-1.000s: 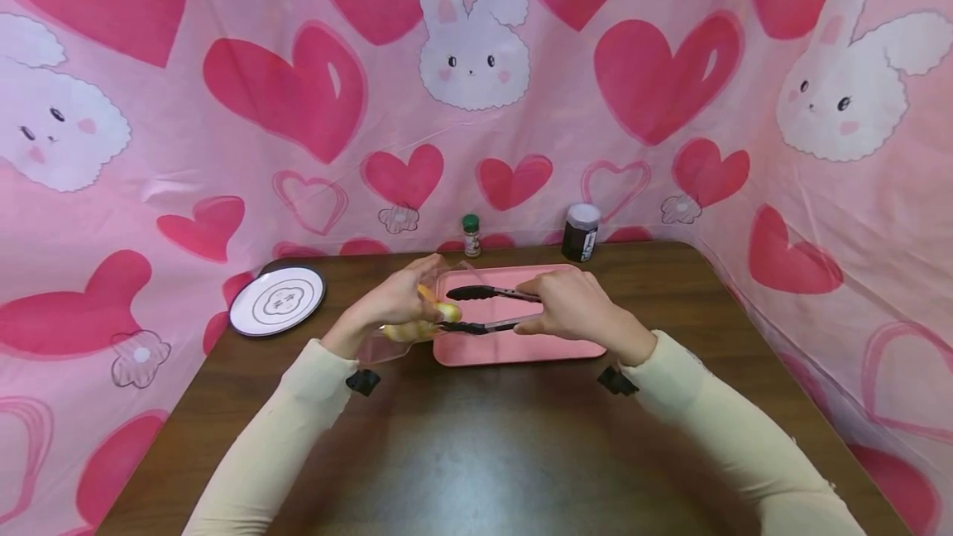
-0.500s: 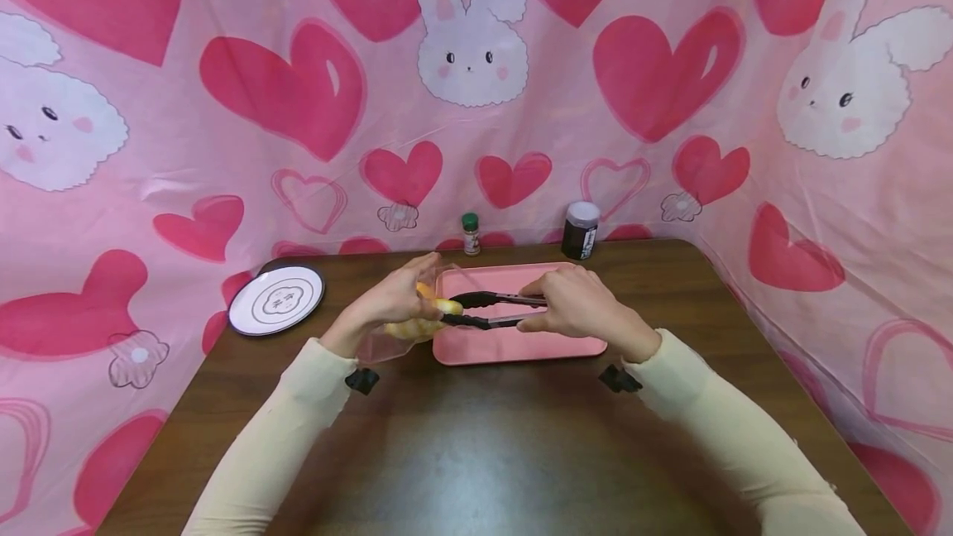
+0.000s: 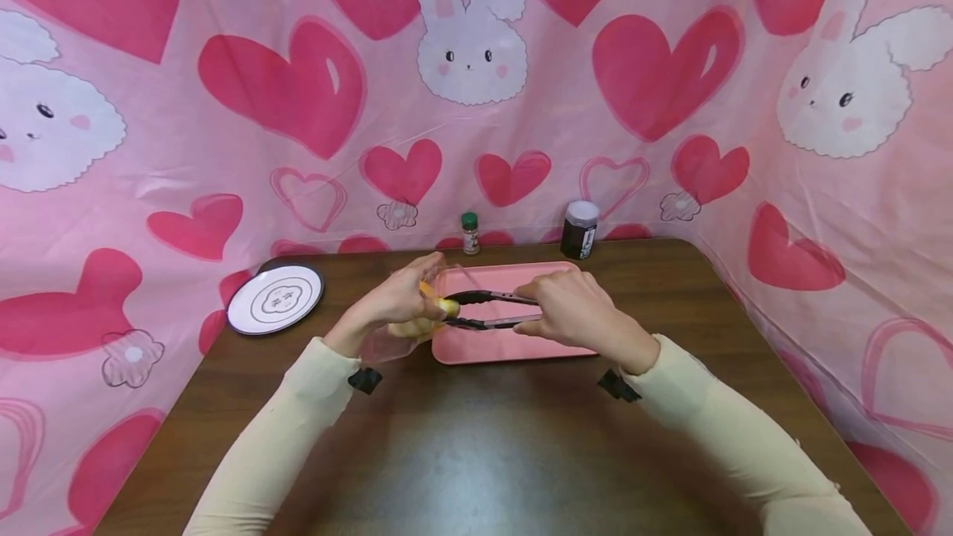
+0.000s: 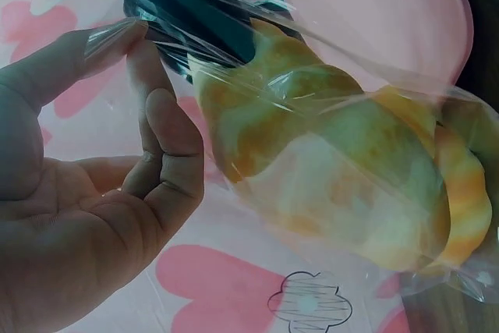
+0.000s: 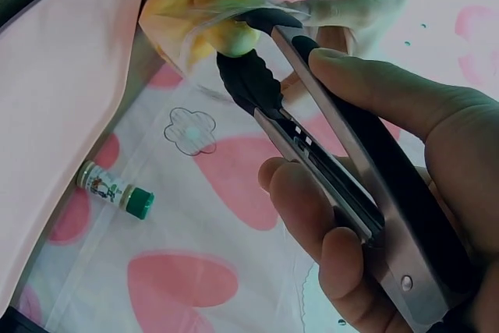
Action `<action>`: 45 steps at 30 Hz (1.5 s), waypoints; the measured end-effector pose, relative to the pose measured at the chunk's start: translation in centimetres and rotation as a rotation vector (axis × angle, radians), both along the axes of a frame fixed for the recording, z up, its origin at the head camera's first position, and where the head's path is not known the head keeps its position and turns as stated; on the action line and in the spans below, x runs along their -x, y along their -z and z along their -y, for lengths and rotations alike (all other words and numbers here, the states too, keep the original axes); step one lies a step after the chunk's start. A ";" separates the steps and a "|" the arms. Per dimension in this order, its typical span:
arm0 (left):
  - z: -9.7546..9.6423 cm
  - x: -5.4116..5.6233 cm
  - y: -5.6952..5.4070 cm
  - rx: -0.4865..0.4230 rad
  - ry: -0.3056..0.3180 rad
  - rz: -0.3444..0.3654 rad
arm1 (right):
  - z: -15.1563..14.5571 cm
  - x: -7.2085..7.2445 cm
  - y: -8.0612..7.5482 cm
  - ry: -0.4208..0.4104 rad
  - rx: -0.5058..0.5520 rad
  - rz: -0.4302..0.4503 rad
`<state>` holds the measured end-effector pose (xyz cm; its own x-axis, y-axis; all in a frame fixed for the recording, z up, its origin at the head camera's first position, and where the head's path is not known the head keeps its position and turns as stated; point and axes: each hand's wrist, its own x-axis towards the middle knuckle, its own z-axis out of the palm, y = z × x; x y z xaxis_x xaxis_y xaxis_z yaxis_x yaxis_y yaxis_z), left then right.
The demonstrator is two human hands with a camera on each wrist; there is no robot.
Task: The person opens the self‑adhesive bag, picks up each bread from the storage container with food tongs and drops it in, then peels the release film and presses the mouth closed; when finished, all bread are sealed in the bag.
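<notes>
My left hand [image 3: 395, 296] pinches the edge of a clear plastic bag [image 4: 468, 286] between thumb and fingers. Inside the bag are golden-brown pieces that look like bread rolls [image 4: 327, 185]. A pair of metal kitchen tongs [image 5: 304, 72] with black scalloped tips is in my right hand [image 3: 577, 313], thumb on one arm and fingers on the other. The tips reach into the bag's mouth, at the end of one roll [image 5: 232, 38]. In the left wrist view, a dark tip overlaps a roll's end; I cannot tell how firmly the tongs grip it.
A pink tray [image 3: 514, 346] lies on the dark wooden table [image 3: 476, 445] beneath the tongs. To the left is a white plate [image 3: 256, 313]. Behind the tray stand a green-capped seasoning bottle [image 3: 471, 236] and a dark jar with a pale lid [image 3: 579, 232].
The tongs' arms have drawn somewhat closer together, and their tips sit at the roll in the bag's mouth. Both hands have stayed nearly in place.
</notes>
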<state>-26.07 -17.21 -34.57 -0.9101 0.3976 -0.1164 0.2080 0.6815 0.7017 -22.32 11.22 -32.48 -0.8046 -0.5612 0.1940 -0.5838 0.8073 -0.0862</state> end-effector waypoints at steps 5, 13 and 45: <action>0.2 0.2 0.0 0.023 0.038 -0.039 | 0.3 0.2 0.0 -0.022 -0.029 -0.012; 0.8 0.5 0.0 0.018 0.039 0.001 | 0.4 0.9 0.0 -0.003 -0.010 0.041; 1.2 1.1 0.1 0.051 0.016 0.019 | -12.5 2.5 2.2 0.318 0.236 0.145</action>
